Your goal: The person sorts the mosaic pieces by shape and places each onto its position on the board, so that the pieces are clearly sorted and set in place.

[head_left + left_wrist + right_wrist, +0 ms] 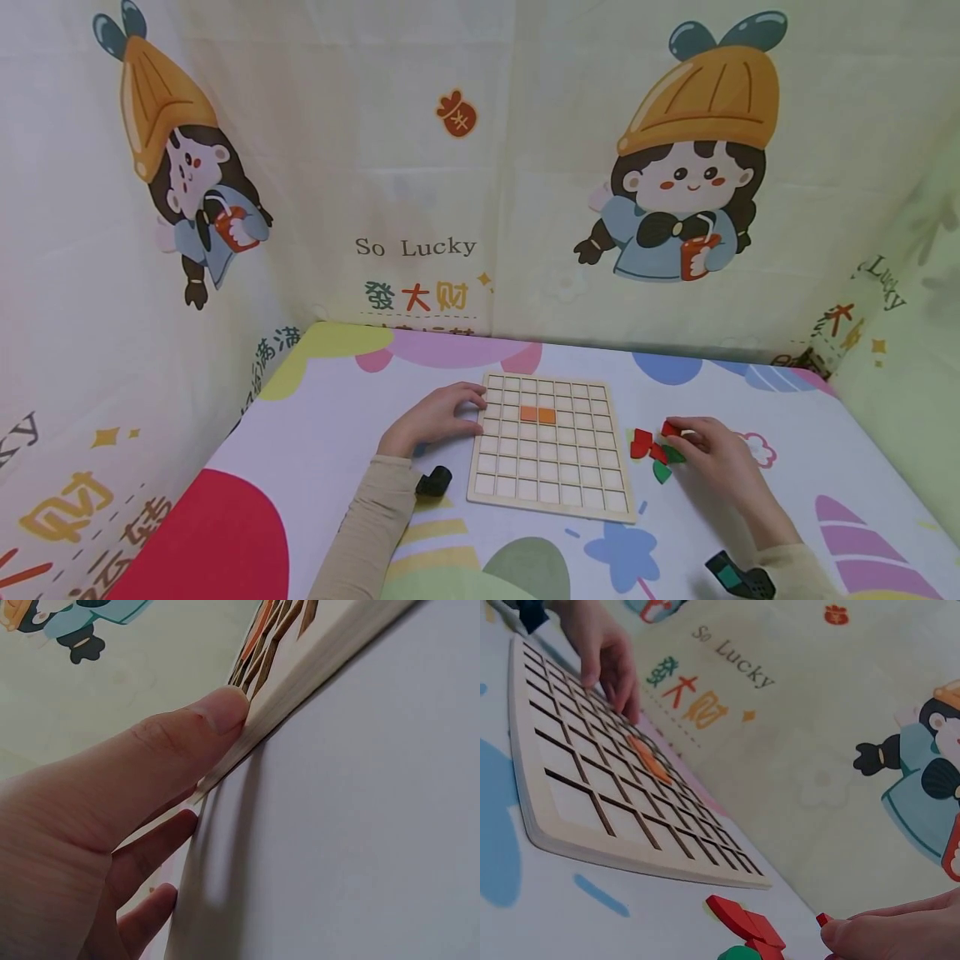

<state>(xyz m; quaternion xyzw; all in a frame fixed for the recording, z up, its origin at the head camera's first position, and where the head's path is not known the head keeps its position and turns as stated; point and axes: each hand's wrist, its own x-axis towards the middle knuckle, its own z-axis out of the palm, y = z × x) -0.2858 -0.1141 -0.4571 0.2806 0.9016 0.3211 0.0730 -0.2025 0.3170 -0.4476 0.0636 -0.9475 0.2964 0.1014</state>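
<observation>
A wooden grid board lies on the table, with two orange square tiles side by side in its upper cells. My left hand rests at the board's left edge; the left wrist view shows the thumb against its side. To the right of the board, my right hand pinches a red piece between thumb and fingertips, and its tip shows in the right wrist view. Just left of that hand lie several loose red pieces and green pieces, close together.
The table is covered by a white cloth printed with coloured shapes. Behind it hangs a cream curtain with cartoon figures and lettering. A black wrist device sits at the left sleeve and another at the right.
</observation>
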